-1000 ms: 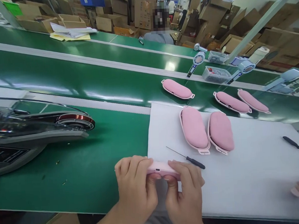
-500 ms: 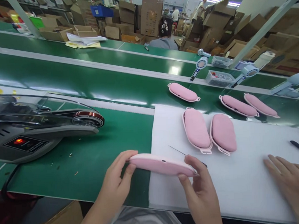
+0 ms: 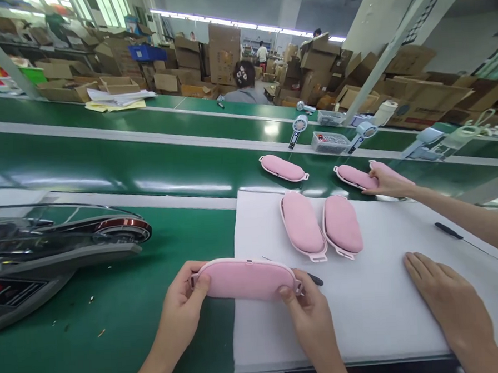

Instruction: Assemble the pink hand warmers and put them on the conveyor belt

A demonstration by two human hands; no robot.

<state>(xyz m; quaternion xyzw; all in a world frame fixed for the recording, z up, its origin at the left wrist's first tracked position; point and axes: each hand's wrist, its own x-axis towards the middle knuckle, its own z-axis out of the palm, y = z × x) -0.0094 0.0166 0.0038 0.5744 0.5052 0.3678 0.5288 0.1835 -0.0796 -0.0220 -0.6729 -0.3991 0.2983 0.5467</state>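
A pink padded case (image 3: 248,280) with a pale rim and a slotted tab at each end is held level over the table's front part. My left hand (image 3: 182,301) pinches its left end, thumb on the pink face. Its right end is between the thumb and fingers of my right hand (image 3: 309,308). Behind my right hand, a dark-handled tool (image 3: 314,277) lies on the white sheet (image 3: 363,303), partly hidden. Two similar pink cases, a left one (image 3: 303,225) and a right one (image 3: 343,225), rest side by side farther back on the sheet.
Another person's hand (image 3: 384,184) touches a pink case (image 3: 355,176) at the back right; that person's other hand (image 3: 451,298) lies flat on the sheet. A grey machine (image 3: 64,252) stands left. Another pink case (image 3: 284,168), a screwdriver (image 3: 446,230) and a parts box (image 3: 330,142) lie around.
The held case has turned so its pink face shows more. The co-worker's second hand has come in from the right onto a rear case. The head view has shifted right and up.
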